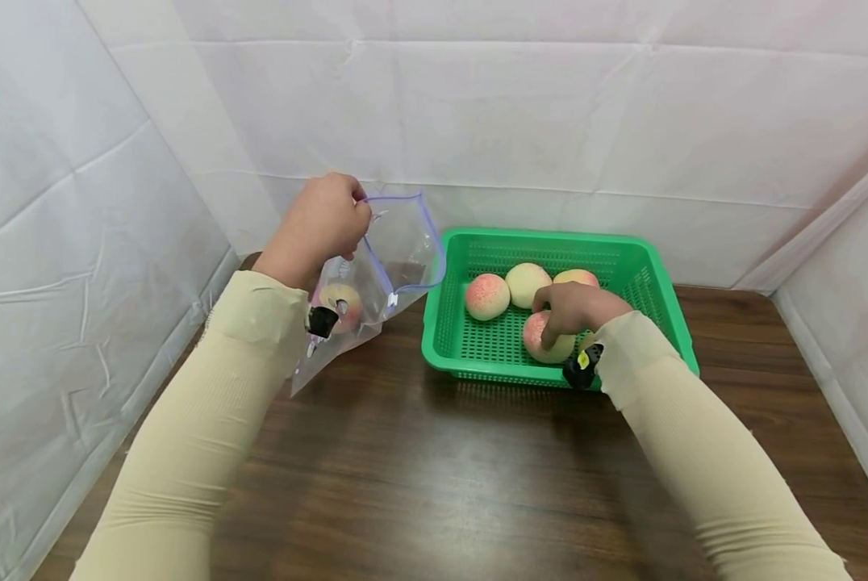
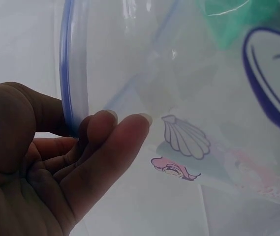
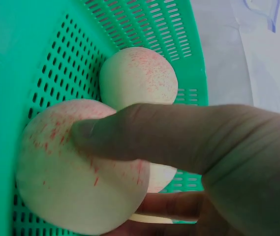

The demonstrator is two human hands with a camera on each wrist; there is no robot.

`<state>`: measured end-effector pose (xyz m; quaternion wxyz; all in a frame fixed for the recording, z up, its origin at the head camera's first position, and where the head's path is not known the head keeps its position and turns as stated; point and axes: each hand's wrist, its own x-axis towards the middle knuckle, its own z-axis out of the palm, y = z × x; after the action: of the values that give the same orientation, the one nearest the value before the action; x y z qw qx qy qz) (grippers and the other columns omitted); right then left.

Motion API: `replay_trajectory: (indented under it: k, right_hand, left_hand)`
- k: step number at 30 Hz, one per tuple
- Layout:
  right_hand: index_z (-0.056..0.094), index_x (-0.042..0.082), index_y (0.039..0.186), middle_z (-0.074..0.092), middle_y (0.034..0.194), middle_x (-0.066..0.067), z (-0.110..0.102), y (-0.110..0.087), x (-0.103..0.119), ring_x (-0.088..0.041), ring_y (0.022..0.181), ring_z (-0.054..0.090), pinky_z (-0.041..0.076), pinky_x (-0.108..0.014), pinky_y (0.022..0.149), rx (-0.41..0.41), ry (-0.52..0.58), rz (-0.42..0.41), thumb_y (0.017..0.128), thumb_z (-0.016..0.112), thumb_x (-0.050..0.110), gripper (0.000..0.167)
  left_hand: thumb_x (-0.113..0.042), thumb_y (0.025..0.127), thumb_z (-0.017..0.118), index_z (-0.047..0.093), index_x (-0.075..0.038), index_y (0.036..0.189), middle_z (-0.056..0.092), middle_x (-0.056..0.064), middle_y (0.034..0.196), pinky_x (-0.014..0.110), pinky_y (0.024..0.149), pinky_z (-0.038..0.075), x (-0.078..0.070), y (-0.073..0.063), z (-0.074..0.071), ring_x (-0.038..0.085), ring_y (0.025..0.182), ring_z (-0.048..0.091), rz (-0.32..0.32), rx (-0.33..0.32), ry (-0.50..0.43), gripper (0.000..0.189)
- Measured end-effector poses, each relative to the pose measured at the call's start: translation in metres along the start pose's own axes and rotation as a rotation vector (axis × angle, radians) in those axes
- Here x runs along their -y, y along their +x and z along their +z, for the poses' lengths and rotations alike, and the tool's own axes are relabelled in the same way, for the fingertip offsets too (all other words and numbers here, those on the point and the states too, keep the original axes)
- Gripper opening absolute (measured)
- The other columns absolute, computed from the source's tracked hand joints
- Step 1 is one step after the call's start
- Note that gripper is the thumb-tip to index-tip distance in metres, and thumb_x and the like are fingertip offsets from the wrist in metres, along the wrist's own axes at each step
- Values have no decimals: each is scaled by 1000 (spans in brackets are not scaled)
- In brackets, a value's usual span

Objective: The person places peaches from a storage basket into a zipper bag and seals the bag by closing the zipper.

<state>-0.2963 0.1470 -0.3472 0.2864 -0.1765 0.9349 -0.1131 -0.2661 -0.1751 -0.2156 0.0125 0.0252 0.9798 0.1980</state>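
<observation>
My left hand (image 1: 332, 216) pinches the rim of a clear zip bag (image 2: 189, 78) with a purple-blue seal and printed shells. The bag's mouth gapes toward the basket, a white slider on its seal, and a pink and yellow peach (image 1: 347, 316) shows inside. Over in the green basket (image 1: 432, 343), my right hand (image 1: 579, 308) grips a pale peach with red speckles (image 3: 76, 182), thumb across its top and fingers around its far side. Beyond it in the basket lie a pinker peach (image 1: 487, 297), a paler one (image 1: 527, 284) and another (image 1: 577, 277) partly behind the hand.
The basket's slotted walls stand close to the white cloth backdrop (image 1: 507, 121). Dark brown wooden table (image 1: 405, 476) extends in front of the basket and bag. White cloth also hangs at the left (image 1: 42, 266) and right sides.
</observation>
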Motion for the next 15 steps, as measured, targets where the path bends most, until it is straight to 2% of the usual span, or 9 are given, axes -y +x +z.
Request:
replay_trajectory:
  k: [3,8,11,15]
  right_hand:
    - [50,12,136,51,138,-19,-2,-2,3,-34,117,55,49,-46,84,-26,11,-28,83,72,21,58]
    - [48,11,137,56,132,-19,-6,-6,9,-29,102,58,48,-40,76,-57,23,-72,84,70,20,59]
    - [47,13,138,59,126,-15,-10,-10,13,-27,95,56,46,-39,74,-88,37,-70,83,70,21,61]
    - [47,17,136,61,120,-12,-17,-15,18,-27,98,54,46,-40,76,-147,66,-79,81,72,25,61]
  left_hand:
    - [-13,91,36,59,1,114,64,8,66,33,68,47,-1,0,2,19,58,65,1,4,1,36]
    - [-13,91,36,60,1,116,64,8,68,33,68,48,-4,2,6,19,58,65,16,16,11,37]
    - [-14,92,36,59,1,117,64,9,70,33,67,48,-5,2,9,19,57,65,30,21,13,37]
    - [-14,94,38,59,2,116,64,9,70,32,65,49,-5,2,11,18,55,65,34,20,18,35]
